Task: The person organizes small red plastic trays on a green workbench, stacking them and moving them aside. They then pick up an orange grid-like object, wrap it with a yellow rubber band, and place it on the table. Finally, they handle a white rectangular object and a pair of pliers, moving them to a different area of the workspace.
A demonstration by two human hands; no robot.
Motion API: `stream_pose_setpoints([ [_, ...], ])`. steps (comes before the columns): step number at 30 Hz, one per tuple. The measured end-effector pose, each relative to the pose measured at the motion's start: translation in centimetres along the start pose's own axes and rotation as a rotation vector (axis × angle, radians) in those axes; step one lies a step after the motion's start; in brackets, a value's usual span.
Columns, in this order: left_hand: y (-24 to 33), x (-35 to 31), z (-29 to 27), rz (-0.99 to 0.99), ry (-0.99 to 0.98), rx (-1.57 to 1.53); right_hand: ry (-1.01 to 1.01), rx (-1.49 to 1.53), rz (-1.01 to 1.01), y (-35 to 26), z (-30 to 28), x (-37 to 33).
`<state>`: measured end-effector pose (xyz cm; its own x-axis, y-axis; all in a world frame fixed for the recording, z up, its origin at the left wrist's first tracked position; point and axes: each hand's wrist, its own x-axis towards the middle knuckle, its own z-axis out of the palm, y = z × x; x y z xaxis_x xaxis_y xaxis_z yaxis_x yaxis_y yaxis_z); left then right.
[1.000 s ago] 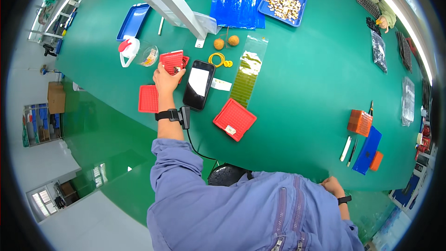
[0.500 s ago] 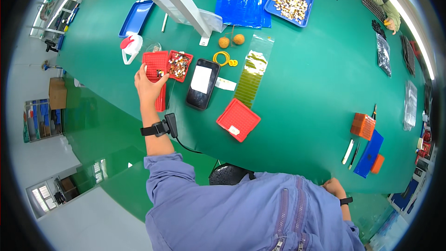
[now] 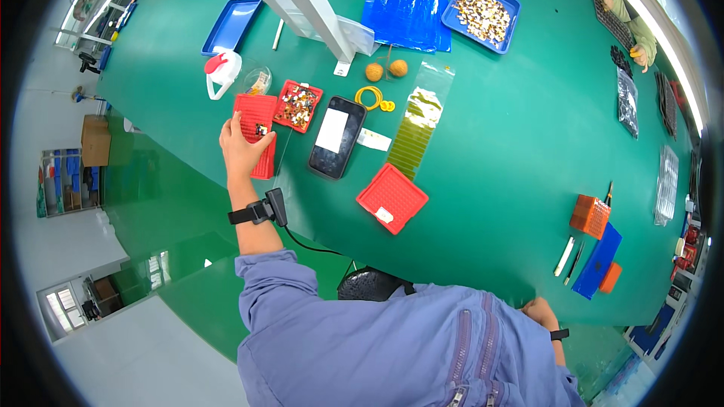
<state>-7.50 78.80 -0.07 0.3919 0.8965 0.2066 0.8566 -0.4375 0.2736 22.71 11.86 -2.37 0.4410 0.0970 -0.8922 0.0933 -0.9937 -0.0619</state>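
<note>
My left hand [image 3: 243, 152] spans a red ribbed tray [image 3: 259, 108], with the thumb at its right edge and the fingers at its left. A few small dark and light pieces [image 3: 262, 130] lie on this tray between thumb and fingers. Touching distance away on the right is a smaller red tray [image 3: 299, 107] full of mixed tiny parts. At the table's near edge on the right rests my right hand [image 3: 541, 311], its fingers curled in. Whatever it may hold is hidden.
Right of the trays lie a black phone-like device [image 3: 337, 138], yellow bands [image 3: 368, 96], a clear strip bag [image 3: 418, 124] and a red square tray [image 3: 392, 197]. A white post [image 3: 294, 0] rises behind. A blue parts tray [image 3: 483, 13] stands far off; a co-worker's hand [image 3: 639, 56] is at far right.
The view has shifted slightly, so the table's things appear a little further right and lower. My left hand stays on the red tray; my right hand stays curled at the edge.
</note>
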Motion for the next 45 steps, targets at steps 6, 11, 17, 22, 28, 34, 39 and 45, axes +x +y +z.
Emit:
stream_pose_setpoints([
  [6,0.6,0.0,0.1,0.013,0.024,0.005,0.002,-0.016,0.008,-0.2,-0.1,-0.1],
  [11,1.0,0.5,1.1,0.084,0.006,-0.044,0.002,-0.011,0.035,0.1,0.1,0.0],
  [17,2.5,1.3,4.0,0.154,-0.012,-0.036,-0.028,0.000,0.065,0.6,0.1,0.4],
  [22,4.0,1.5,5.8,0.100,-0.045,0.006,-0.028,0.011,0.094,0.6,0.2,0.4],
  [28,4.4,1.2,6.3,0.073,-0.077,0.039,-0.035,0.067,0.099,1.9,0.8,1.2],
  [34,3.8,1.1,7.0,0.084,-0.094,0.003,-0.045,0.031,0.083,0.5,0.1,0.6],
  [39,4.1,1.0,6.9,0.077,-0.102,-0.007,-0.038,0.047,0.065,0.0,-0.1,0.1],
  [45,4.0,1.0,7.1,0.043,-0.129,-0.019,-0.040,0.003,0.050,-0.8,-0.4,-0.3],
])
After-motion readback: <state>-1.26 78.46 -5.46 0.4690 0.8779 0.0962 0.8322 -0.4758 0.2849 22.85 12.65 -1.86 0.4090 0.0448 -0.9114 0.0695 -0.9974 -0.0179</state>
